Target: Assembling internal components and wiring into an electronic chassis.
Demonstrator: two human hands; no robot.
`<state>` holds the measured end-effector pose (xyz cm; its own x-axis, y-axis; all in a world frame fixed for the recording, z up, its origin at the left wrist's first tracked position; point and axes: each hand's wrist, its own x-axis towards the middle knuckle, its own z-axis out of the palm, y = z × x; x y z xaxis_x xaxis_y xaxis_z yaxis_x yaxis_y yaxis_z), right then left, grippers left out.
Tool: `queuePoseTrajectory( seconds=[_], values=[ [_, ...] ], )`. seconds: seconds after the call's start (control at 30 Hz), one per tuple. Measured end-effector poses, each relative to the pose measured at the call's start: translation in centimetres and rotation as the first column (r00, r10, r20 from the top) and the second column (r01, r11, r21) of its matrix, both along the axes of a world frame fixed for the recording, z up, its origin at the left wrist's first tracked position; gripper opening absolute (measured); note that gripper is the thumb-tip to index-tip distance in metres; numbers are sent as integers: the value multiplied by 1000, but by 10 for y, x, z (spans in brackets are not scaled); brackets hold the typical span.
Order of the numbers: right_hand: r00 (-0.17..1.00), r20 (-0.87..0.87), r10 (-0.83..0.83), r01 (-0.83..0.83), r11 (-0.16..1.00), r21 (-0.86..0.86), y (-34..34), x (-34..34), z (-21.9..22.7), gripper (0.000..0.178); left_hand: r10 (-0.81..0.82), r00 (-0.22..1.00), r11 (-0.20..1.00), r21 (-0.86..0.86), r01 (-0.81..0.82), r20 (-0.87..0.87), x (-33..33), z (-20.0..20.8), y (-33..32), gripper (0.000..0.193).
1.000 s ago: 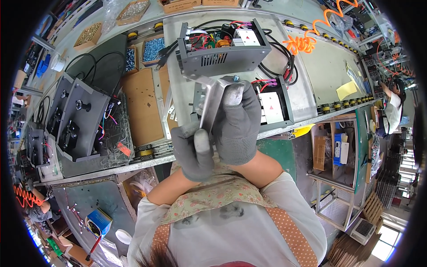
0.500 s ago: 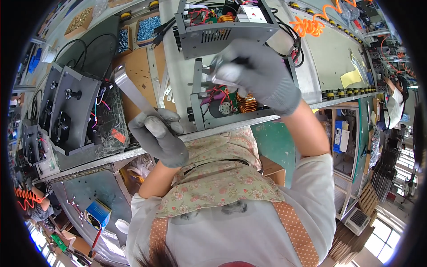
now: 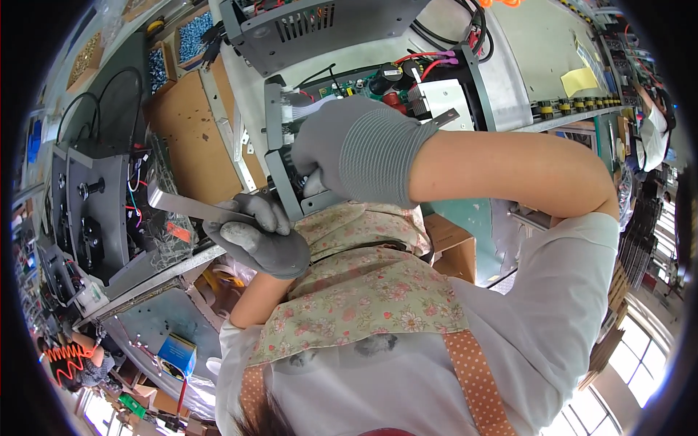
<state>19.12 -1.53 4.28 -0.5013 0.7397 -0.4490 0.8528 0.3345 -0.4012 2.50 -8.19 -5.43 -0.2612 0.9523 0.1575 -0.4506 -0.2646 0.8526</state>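
Note:
My left hand (image 3: pixel 260 236), in a grey glove, is closed on a bent flat metal strip (image 3: pixel 190 206) whose hooked end points up and left. Just to its right stands a grey metal equipment case (image 3: pixel 480 91), open on top, with a green circuit board, wires and a white block (image 3: pixel 441 98) inside. My gloved right hand (image 3: pixel 352 149) reaches across this case to its left end panel (image 3: pixel 273 116). Its fingers are curled down at the panel, and the back of the hand hides most of them, so what they grip cannot be made out.
Behind stands a second grey case (image 3: pixel 320 33) with slotted vents. Black cables (image 3: pixel 480 36) lie to its right. Boxes of blue screws (image 3: pixel 193 36) sit at the far left beside brown cardboard (image 3: pixel 190 134). Further left are grey panels (image 3: pixel 102 211) with knobs and wires.
My right hand has moved left and nearer, from above the case to its left end panel. My left hand still holds the strip, now tilted flatter. The view has shifted.

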Motion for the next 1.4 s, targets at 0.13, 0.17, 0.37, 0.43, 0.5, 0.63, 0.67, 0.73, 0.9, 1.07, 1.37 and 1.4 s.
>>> queuePoseTrajectory(
  seconds=[0.13,0.17,0.37,0.43,0.5,0.63,0.67,0.73,0.9,1.07,1.37,1.4],
  values=[
    [998,-37,-47,47,999,-18,4,-3,-1,22,51,998,999,16,-51,-38,2,-4,1,40],
    [996,-22,-84,83,995,-60,6,-4,3,21,76,996,997,7,-75,-49,2,-5,0,40],
    [970,-75,-232,220,965,-142,0,-2,-13,19,332,923,943,31,-332,-195,6,-21,4,42],
    [958,-90,-271,249,949,-195,-2,-3,-17,19,299,940,954,46,-295,-167,11,-14,5,41],
    [954,-96,-284,263,947,-183,-4,-5,-21,19,269,953,963,60,-264,-137,12,-12,5,39],
    [937,-109,-331,299,924,-236,-2,-3,-14,20,248,956,969,57,-242,-159,11,-13,5,37],
    [946,-87,-312,284,929,-239,-2,-2,-12,21,237,956,972,49,-232,-172,11,-13,4,36],
    [954,-65,-292,268,932,-244,-1,-2,-11,21,242,953,970,74,-232,-181,10,-16,3,36],
    [966,-50,-253,242,958,-156,-4,-5,-13,22,223,965,968,144,-203,-136,10,-21,2,36],
    [967,-53,-251,245,965,-97,-8,-7,-17,20,206,973,972,135,-191,-102,8,-26,1,35],
    [987,-97,-126,127,992,4,-11,-9,-23,21,82,996,988,130,-77,-34,4,-21,1,40],
    [992,-55,-112,114,993,24,-11,-9,-22,22,86,996,988,131,-81,-35,4,-19,1,40]
  ],
)
